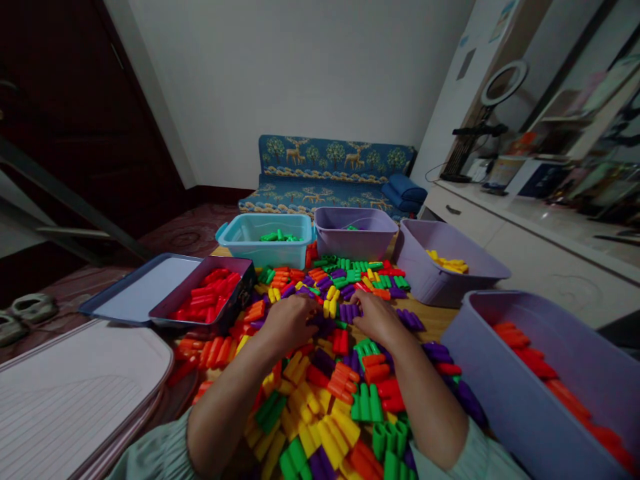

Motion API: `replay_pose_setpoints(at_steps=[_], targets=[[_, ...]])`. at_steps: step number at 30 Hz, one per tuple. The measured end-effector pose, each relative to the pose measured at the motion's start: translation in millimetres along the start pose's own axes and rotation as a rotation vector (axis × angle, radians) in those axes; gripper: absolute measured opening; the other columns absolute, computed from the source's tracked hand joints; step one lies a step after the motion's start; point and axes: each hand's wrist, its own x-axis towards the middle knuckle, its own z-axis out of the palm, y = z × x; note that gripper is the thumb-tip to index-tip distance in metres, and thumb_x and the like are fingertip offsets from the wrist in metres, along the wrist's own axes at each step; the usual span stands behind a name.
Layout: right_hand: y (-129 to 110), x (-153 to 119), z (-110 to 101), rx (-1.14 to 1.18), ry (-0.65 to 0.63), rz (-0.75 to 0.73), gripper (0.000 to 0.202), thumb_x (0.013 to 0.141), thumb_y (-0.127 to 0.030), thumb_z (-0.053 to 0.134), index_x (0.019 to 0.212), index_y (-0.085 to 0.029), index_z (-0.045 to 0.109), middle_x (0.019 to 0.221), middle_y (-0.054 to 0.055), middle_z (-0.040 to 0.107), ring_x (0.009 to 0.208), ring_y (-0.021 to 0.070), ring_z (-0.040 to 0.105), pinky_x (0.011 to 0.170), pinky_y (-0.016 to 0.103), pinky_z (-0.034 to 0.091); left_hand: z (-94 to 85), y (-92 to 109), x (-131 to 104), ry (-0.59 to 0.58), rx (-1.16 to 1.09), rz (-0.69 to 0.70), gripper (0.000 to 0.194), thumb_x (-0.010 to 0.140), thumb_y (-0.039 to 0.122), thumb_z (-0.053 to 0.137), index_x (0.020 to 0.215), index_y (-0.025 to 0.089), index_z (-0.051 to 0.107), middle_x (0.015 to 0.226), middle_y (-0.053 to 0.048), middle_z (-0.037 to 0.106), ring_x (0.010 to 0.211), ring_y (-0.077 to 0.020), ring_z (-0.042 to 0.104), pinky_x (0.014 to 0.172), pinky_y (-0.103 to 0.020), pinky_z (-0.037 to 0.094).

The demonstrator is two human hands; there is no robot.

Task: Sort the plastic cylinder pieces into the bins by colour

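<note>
Colourful ribbed plastic pieces (340, 437) in yellow, green, red, orange and purple cover the wooden table (434, 319). My left hand (295, 321) is over the middle of the pile, its fingers curled; what they hold, if anything, is hidden. To its right, my right hand (373, 313) has its fingertips bent down at a purple piece (349, 313); whether it grips the piece is unclear. A yellow piece (331, 302) lies between the two hands.
Around the pile stand a blue tub (267, 252) with green pieces, a purple tub (355, 241), a tub (430, 287) with yellow pieces, a large tub (525, 393) with orange-red pieces, and a dark box (243, 280) with red pieces. A pink case (75, 387) is at left.
</note>
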Motion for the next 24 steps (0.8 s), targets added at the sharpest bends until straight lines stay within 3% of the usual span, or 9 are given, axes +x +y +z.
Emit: replay_pose_setpoints(at_steps=[5,9,16,20,24], targets=[[-0.5,-0.4,0.1,-0.01,0.019,-0.003,0.031,0.066,-0.011,0.06,0.094,-0.022,0.057,0.091,0.003,0.068,0.085,0.0189,0.063,0.064,0.025,0.033,2.4,7.3,-1.2,-0.017,0.073,0.036,0.041,0.067,0.014,0.06,0.105,0.027,0.065,0.112,-0.004,0.062,0.097,-0.0215,0.062,0.078,-0.029,0.048],[0.8,1.6,2.4,0.015,0.005,-0.019,0.031,0.067,-0.009,0.058,0.096,-0.022,0.059,0.091,0.003,0.068,0.085,0.0174,0.062,0.064,0.024,0.034,8.2,9.0,1.3,-0.034,0.087,0.025,0.039,0.067,0.013,0.057,0.103,0.025,0.065,0.11,-0.005,0.064,0.1,-0.0221,0.062,0.082,-0.029,0.048],[-14.3,-5.3,2.1,0.164,-0.043,-0.192,0.041,0.068,-0.01,0.054,0.107,-0.021,0.062,0.102,0.005,0.07,0.097,0.0193,0.062,0.078,0.024,0.04,16.3,13.8,4.7,0.041,-0.017,-0.086,0.046,0.071,0.017,0.054,0.115,0.024,0.061,0.104,-0.007,0.068,0.094,-0.0243,0.065,0.079,-0.032,0.049],[-29.0,-10.2,-2.9,0.243,-0.06,-0.236,0.038,0.068,-0.012,0.051,0.103,-0.019,0.065,0.096,0.005,0.071,0.089,0.0181,0.063,0.071,0.023,0.041,8.9,14.5,12.1,0.066,-0.193,-0.044,0.048,0.067,0.012,0.052,0.113,0.023,0.063,0.101,-0.005,0.071,0.094,-0.0218,0.065,0.076,-0.027,0.048],[-39.4,-8.2,-18.6,0.242,-0.031,-0.225,0.031,0.07,-0.014,0.051,0.097,-0.019,0.065,0.092,0.005,0.071,0.085,0.0176,0.064,0.067,0.023,0.039,-6.8,10.8,26.2,0.067,-0.347,-0.011,0.044,0.063,0.011,0.053,0.105,0.018,0.067,0.088,-0.005,0.072,0.08,-0.0187,0.065,0.066,-0.024,0.045]])
